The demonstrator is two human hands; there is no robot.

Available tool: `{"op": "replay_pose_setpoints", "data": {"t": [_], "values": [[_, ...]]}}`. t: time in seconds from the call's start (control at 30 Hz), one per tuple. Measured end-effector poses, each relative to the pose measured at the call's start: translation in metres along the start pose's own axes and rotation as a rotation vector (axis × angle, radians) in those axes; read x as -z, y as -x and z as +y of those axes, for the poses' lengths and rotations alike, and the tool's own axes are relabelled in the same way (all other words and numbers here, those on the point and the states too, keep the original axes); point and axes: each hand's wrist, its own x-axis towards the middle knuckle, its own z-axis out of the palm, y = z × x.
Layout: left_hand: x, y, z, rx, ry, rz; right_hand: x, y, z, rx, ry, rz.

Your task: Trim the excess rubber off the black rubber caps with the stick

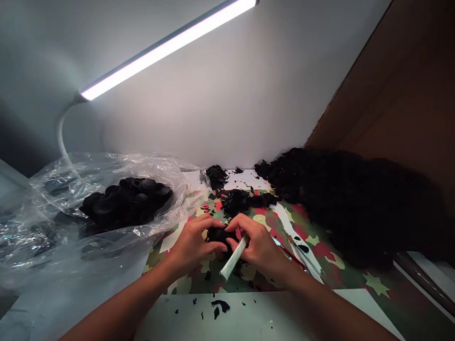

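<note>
My left hand [192, 244] and my right hand [259, 248] meet over a camouflage-patterned mat [320, 255]. Both grip a small round black rubber part [217, 235] between their fingertips. My right hand also holds a white-handled tool [233, 258] whose handle points down towards me; its tip is hidden behind the part. Fingers of both hands are curled closed.
A clear plastic bag [71, 222] at the left holds a heap of black round parts [124, 203]. A large pile of black parts [355, 199] lies at the right. Black trimmings [238, 199] are scattered behind the hands. Thin tools [302, 255] lie right of my hand. A lamp [167, 47] glows overhead.
</note>
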Motion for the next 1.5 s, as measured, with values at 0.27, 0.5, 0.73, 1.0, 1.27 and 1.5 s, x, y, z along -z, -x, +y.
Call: {"op": "replay_pose_setpoints", "data": {"t": [0.27, 0.5, 0.73, 1.0, 1.27, 1.5], "values": [[-0.004, 0.007, 0.008, -0.005, 0.098, 0.182, -0.001, -0.003, 0.006, -0.020, -0.056, 0.036], [0.011, 0.007, 0.007, -0.064, 0.508, 0.403, 0.020, -0.012, 0.017, -0.161, -0.088, 0.180], [-0.001, 0.000, 0.000, 0.217, 0.944, 0.182, 0.021, -0.011, 0.009, -0.126, -0.178, -0.086], [-0.004, -0.002, -0.011, 0.238, 0.944, 0.162, 0.026, -0.006, -0.002, -0.076, -0.271, -0.048], [-0.016, 0.006, 0.002, 0.178, 0.702, 0.204, -0.008, -0.001, -0.007, -0.149, -0.136, -0.026], [-0.017, 0.010, 0.015, 0.250, 1.100, 0.354, 0.006, 0.000, -0.011, 0.154, 0.073, -0.130]]}}
